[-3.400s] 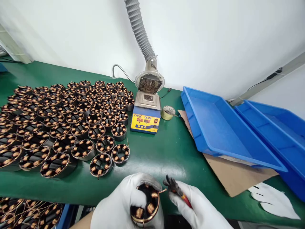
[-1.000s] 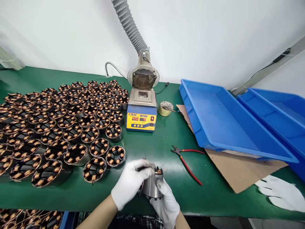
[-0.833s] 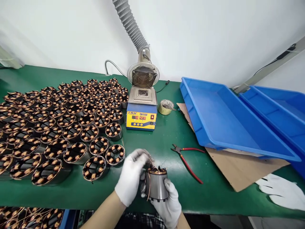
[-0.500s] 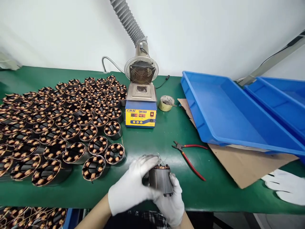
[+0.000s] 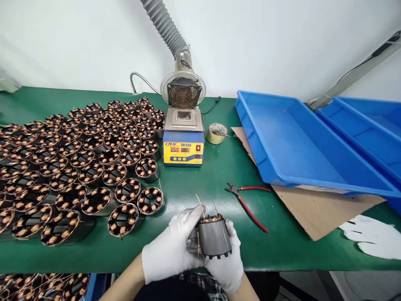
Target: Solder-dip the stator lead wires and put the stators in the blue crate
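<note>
White-gloved left hand (image 5: 175, 246) and right hand (image 5: 227, 264) both grasping one copper-wound core (image 5: 215, 239) at near centre, red-handled pliers (image 5: 235, 190) lying right, similar cores (image 5: 83, 159) massed left, blue-and-yellow unit (image 5: 184, 147) far.

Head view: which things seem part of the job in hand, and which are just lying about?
Probably part of the job:
coil ring, in the right hand, left hand at its side
similar rings on the bench
pliers, lying open nearby
blue machine, display lit

Probably just lying about:
white glove
blue trays, untouched
cardboard, partly under one tray
</note>
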Demonstrator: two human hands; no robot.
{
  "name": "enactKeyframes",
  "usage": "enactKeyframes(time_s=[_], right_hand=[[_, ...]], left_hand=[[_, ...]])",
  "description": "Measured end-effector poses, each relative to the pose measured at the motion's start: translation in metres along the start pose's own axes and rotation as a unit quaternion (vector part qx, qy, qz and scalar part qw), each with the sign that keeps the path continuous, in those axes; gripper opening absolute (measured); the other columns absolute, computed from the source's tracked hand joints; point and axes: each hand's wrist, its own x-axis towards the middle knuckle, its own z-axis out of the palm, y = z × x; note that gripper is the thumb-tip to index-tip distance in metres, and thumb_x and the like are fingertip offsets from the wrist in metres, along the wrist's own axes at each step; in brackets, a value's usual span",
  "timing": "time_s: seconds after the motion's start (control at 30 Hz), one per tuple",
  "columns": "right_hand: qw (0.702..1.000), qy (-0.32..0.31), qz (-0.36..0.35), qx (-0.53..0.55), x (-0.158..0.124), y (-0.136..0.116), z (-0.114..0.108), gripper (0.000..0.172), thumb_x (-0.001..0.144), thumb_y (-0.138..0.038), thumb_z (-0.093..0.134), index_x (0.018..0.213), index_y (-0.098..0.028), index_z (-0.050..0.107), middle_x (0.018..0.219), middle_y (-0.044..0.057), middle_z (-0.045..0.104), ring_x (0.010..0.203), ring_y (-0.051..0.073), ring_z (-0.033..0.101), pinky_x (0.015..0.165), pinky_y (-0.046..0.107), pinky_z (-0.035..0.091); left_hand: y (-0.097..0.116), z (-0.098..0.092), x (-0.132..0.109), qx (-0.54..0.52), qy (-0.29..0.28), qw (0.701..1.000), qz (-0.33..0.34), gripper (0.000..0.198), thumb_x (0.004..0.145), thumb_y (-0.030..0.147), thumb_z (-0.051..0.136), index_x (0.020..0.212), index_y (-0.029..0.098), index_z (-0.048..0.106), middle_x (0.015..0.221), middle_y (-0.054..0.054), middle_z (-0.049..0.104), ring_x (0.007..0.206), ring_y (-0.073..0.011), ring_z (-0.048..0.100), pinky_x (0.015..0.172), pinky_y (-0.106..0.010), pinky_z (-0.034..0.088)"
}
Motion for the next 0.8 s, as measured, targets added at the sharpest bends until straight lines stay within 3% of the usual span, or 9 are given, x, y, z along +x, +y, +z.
enactKeyframes(time_s=[0.1,0.17,0.27,0.33,0.43,0.53,0.6,0.7,0.8], right_hand=[[0.949,0.012,-0.139,-0.283,-0.001,0.007,0.000,0.038,0.063,-0.038,0.074,0.091,-0.014,0.067,0.100,0.011,0.070,0.082,0.019,0.067,0.070,0.030,0.056],[0.908,-0.048,-0.158,-0.384,-0.002,-0.002,0.007,0.030,0.085,-0.039,0.049,0.081,-0.014,0.066,0.081,0.007,0.073,0.061,0.014,0.066,0.058,0.027,0.056],[0.980,-0.157,-0.027,-0.117,-0.003,-0.024,0.015,0.063,0.093,-0.049,0.016,0.084,-0.015,0.068,0.068,0.008,0.071,0.049,0.018,0.064,0.054,0.034,0.055],[0.984,-0.153,0.064,0.068,-0.005,-0.035,0.013,0.053,0.087,-0.058,0.035,0.094,-0.016,0.066,0.078,0.011,0.071,0.060,0.024,0.067,0.060,0.040,0.055],[0.995,-0.055,0.041,0.065,-0.006,-0.034,0.000,0.060,0.065,-0.045,0.072,0.117,-0.020,0.056,0.098,0.011,0.069,0.081,0.027,0.067,0.071,0.039,0.054],[0.997,0.039,-0.054,-0.024,-0.008,-0.014,-0.004,0.088,0.059,-0.039,0.078,0.135,-0.025,0.036,0.111,0.010,0.065,0.098,0.027,0.063,0.082,0.040,0.052],[0.987,0.071,-0.109,-0.097,-0.009,0.003,0.000,0.098,0.061,-0.038,0.078,0.141,-0.027,0.023,0.119,0.011,0.060,0.106,0.028,0.060,0.087,0.041,0.051],[0.954,0.079,-0.203,-0.206,-0.011,0.024,0.008,0.103,0.058,-0.041,0.079,0.142,-0.022,0.021,0.128,0.017,0.053,0.114,0.033,0.053,0.090,0.044,0.049],[0.922,0.097,-0.240,-0.288,-0.012,0.035,0.008,0.097,0.064,-0.044,0.076,0.140,-0.017,0.022,0.129,0.021,0.050,0.114,0.036,0.052,0.091,0.047,0.047]], left_hand=[[0.003,0.001,0.007,-0.074,0.027,0.996,-0.033,0.094,0.040,0.022,0.083,0.127,0.020,0.049,0.129,-0.013,0.054,0.116,-0.0328,0.049,0.099,-0.047,0.039],[0.009,-0.001,0.018,-0.219,0.068,0.969,-0.089,0.062,0.045,0.023,0.080,0.105,0.018,0.065,0.104,-0.008,0.068,0.086,-0.0254,0.063,0.075,-0.037,0.052],[0.015,-0.003,0.033,-0.369,0.169,0.907,-0.114,0.015,0.054,0.022,0.075,0.066,0.013,0.069,0.061,-0.003,0.068,0.054,-0.0149,0.059,0.056,-0.027,0.048],[0.012,-0.003,0.038,-0.414,0.238,0.874,-0.083,0.017,0.056,0.027,0.078,0.060,0.014,0.067,0.051,0.000,0.064,0.052,-0.0129,0.058,0.058,-0.025,0.048],[0.002,0.003,0.036,-0.486,0.276,0.829,-0.020,0.043,0.060,0.050,0.075,0.087,0.017,0.068,0.079,-0.003,0.072,0.079,-0.0181,0.066,0.081,-0.031,0.050],[0.001,0.014,0.031,-0.446,0.127,0.886,-0.011,0.056,0.071,0.056,0.065,0.115,0.021,0.059,0.122,-0.008,0.062,0.119,-0.0234,0.051,0.105,-0.039,0.034],[0.007,0.023,0.032,-0.366,0.044,0.928,-0.050,0.051,0.074,0.054,0.062,0.109,0.018,0.063,0.118,-0.009,0.064,0.117,-0.0248,0.052,0.104,-0.039,0.034],[0.017,0.029,0.041,-0.342,0.080,0.933,-0.082,0.044,0.070,0.055,0.062,0.085,0.014,0.068,0.084,-0.007,0.072,0.088,-0.0242,0.064,0.086,-0.036,0.047],[0.019,0.023,0.043,-0.415,0.177,0.889,-0.076,0.039,0.070,0.052,0.065,0.078,0.014,0.067,0.066,-0.003,0.069,0.068,-0.0182,0.064,0.070,-0.030,0.048]])
